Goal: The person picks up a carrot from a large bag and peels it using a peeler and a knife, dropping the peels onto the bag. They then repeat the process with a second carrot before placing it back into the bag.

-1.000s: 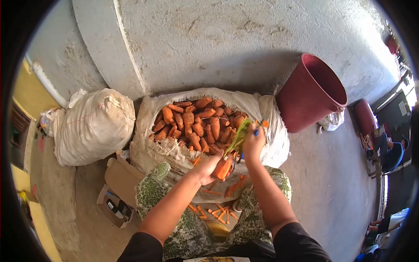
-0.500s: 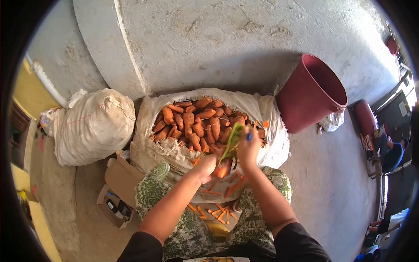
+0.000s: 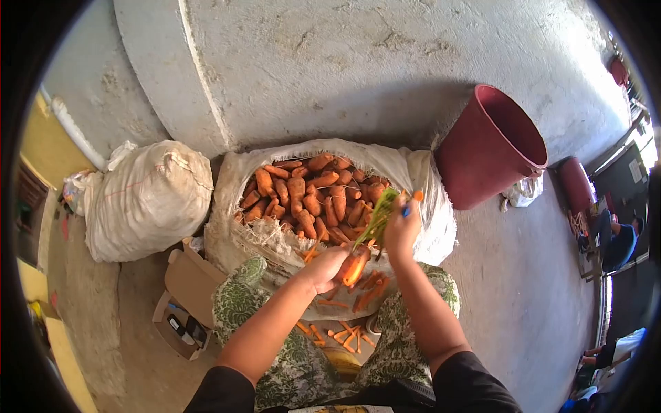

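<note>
My left hand (image 3: 327, 268) is closed around a carrot (image 3: 354, 267), whose bright orange side faces me, low over the front edge of the open sack. My right hand (image 3: 401, 230) is closed on a long green tool (image 3: 375, 224), blurred by motion, that looks like a peeler. It slants down from the fingers towards the carrot; whether it touches cannot be seen. A small blue spot shows at the right fingers. Behind both hands, the white woven sack (image 3: 231, 199) is full of carrots (image 3: 313, 193). Orange peelings (image 3: 370, 292) lie below the carrot in my hand.
A closed, full sack (image 3: 151, 199) stands at left, with an opened cardboard box (image 3: 196, 279) in front of it. At right, a dark red bin (image 3: 475, 158) leans by the wall. More orange strips (image 3: 351, 336) lie between my legs. People sit at the far right.
My right hand has shifted slightly up and right with the green tool. The held carrot has turned, showing more bright orange. My left hand has barely moved.
</note>
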`<state>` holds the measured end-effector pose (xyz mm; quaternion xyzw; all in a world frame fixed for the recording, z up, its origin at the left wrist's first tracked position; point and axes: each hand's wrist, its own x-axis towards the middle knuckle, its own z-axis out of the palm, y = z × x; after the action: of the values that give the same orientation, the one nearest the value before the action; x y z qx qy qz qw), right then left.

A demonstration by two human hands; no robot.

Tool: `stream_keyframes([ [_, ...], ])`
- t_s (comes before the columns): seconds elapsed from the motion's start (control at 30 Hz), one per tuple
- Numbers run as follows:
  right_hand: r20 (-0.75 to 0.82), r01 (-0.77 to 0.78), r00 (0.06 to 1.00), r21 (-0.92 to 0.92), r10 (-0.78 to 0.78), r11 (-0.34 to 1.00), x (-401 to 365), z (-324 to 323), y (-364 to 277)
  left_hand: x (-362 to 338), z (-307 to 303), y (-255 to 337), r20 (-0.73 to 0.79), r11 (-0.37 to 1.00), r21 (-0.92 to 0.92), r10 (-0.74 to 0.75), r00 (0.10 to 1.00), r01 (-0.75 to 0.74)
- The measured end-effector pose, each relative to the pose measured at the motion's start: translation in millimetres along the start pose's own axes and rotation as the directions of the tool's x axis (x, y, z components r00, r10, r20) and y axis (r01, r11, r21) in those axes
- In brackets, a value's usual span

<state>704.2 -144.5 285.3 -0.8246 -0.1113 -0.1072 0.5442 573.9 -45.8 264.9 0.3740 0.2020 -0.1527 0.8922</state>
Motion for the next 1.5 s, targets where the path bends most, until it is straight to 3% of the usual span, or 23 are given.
stream_keyframes([
  [0.1, -0.082, -0.225, 0.965, 0.235, 0.25, 0.946, 40.9, -8.7, 24.6, 1.1, -1.4, -5.4, 0.023, 0.999, 0.005, -0.032, 0.999, 0.032],
  [0.2, 0.067, -0.237, 0.971, 0.373, 0.229, 0.897, 15.4, -11.5, 14.2, 9.8, -9.7, -9.2, -0.019, 0.995, -0.091, -0.045, 0.999, 0.043],
  [0.23, 0.085, -0.172, 0.984, 0.213, 0.157, 0.962, -4.9, -14.9, -15.6, 10.8, -11.3, -8.7, 0.013, 0.991, -0.132, 0.005, 1.0, -0.004],
  [0.27, 0.211, -0.174, 0.97, 0.241, 0.123, 0.955, -19.9, -4.7, 7.4, 12.1, -11.7, -8.1, 0.043, 0.984, -0.174, 0.054, 0.998, -0.046],
  [0.33, 0.216, 0.062, 0.974, 0.048, -0.071, 0.997, -43.5, -6.5, -17.3, 12.7, -7.5, -7.4, 0.014, 0.984, -0.17, 0.048, 0.999, -0.045],
  [0.43, 0.196, 0.003, 0.981, 0.025, -0.008, 1.0, -32.2, -3.1, -17.4, 12.1, -9.2, -8.4, 0.048, 0.985, -0.165, 0.061, 0.997, -0.052],
  [0.47, 0.137, 0.091, 0.987, -0.023, -0.087, 0.996, -25.5, 3.7, 1.4, 8.7, -3.5, -2.8, 0.046, 0.994, -0.108, 0.041, 0.998, -0.036],
  [0.53, 0.029, -0.093, 0.995, 0.051, 0.091, 0.994, -0.9, 1.8, -2.4, 3.6, -0.7, -1.2, 0.041, 0.998, -0.052, 0.021, 0.999, -0.019],
  [0.6, -0.103, -0.218, 0.967, 0.143, 0.234, 0.965, 35.2, -7.9, 13.3, -0.6, -0.3, -9.2, 0.165, 0.994, -0.055, -0.081, 0.983, 0.091],
  [0.63, -0.086, -0.196, 0.97, 0.266, 0.226, 0.944, 42.5, -13.9, 19.0, 0.2, -4.6, -10.3, 0.175, 0.992, -0.063, -0.093, 0.98, 0.105],
  [0.67, -0.085, -0.194, 0.971, 0.268, 0.224, 0.944, 39.7, -12.2, 23.2, 2.8, -9.8, -9.6, 0.174, 0.993, -0.062, -0.09, 0.981, 0.102],
  [0.73, 0.051, -0.305, 0.951, 0.327, 0.306, 0.894, 18.7, -14.6, 11.3, 8.5, -15.6, -8.6, 0.057, 0.992, -0.122, -0.034, 0.998, 0.041],
  [0.77, 0.08, -0.273, 0.962, 0.278, 0.261, 0.921, 4.1, -16.1, -10.3, 5.8, -7.6, -4.4, -0.014, 0.988, -0.153, 0.022, 1.0, -0.023],
  [0.93, 0.17, -0.135, 0.981, 0.248, 0.094, 0.959, -30.6, 0.1, -9.4, 0.6, -0.3, -1.2, 0.071, 0.969, -0.242, 0.072, 0.995, -0.053],
  [1.03, 0.212, -0.041, 0.977, 0.129, 0.013, 0.991, -40.6, -3.4, -22.3, 1.7, -0.5, -1.1, -0.039, 0.962, -0.263, 0.062, 0.997, -0.07],
  [1.17, 0.152, -0.007, 0.988, 0.089, -0.006, 0.996, -26.3, 3.0, -4.8, 3.5, -7.2, -3.2, 0.081, 0.995, -0.099, 0.01, 0.997, -0.002],
  [1.2, 0.092, -0.091, 0.993, 0.157, 0.077, 0.983, -12.8, 6.5, 3.7, 4.0, -6.8, -2.9, 0.136, 1.0, -0.024, 0.002, 0.991, 0.001],
  [1.27, -0.087, -0.1, 0.991, 0.071, 0.106, 0.992, 26.5, -0.3, 24.8, -6.9, 2.8, -1.1, 0.173, 0.999, -0.02, -0.031, 0.985, 0.035],
  [1.3, -0.089, -0.193, 0.973, 0.19, 0.213, 0.962, 39.9, -8.6, 26.2, -11.5, 5.5, -1.1, 0.204, 0.998, -0.014, -0.06, 0.977, 0.064],
  [1.33, -0.077, -0.279, 0.946, 0.309, 0.316, 0.909, 46.8, -12.0, 26.8, -8.8, 1.9, -3.6, 0.204, 0.998, -0.013, -0.059, 0.977, 0.063],
  [1.4, -0.01, -0.303, 0.944, 0.374, 0.331, 0.877, 37.3, -11.9, 20.4, 1.0, -8.0, -9.9, 0.052, 1.0, -0.03, -0.005, 0.999, 0.006],
  [1.43, 0.055, -0.332, 0.938, 0.432, 0.344, 0.838, 28.8, -11.4, 16.5, 2.2, -8.3, -9.7, 0.051, 0.999, -0.034, -0.001, 0.999, 0.003],
  [1.5, 0.132, -0.308, 0.951, 0.367, 0.278, 0.878, 4.2, -5.4, 3.5, 5.1, -8.9, -6.9, -0.011, 0.993, -0.118, 0.032, 0.999, -0.033],
])
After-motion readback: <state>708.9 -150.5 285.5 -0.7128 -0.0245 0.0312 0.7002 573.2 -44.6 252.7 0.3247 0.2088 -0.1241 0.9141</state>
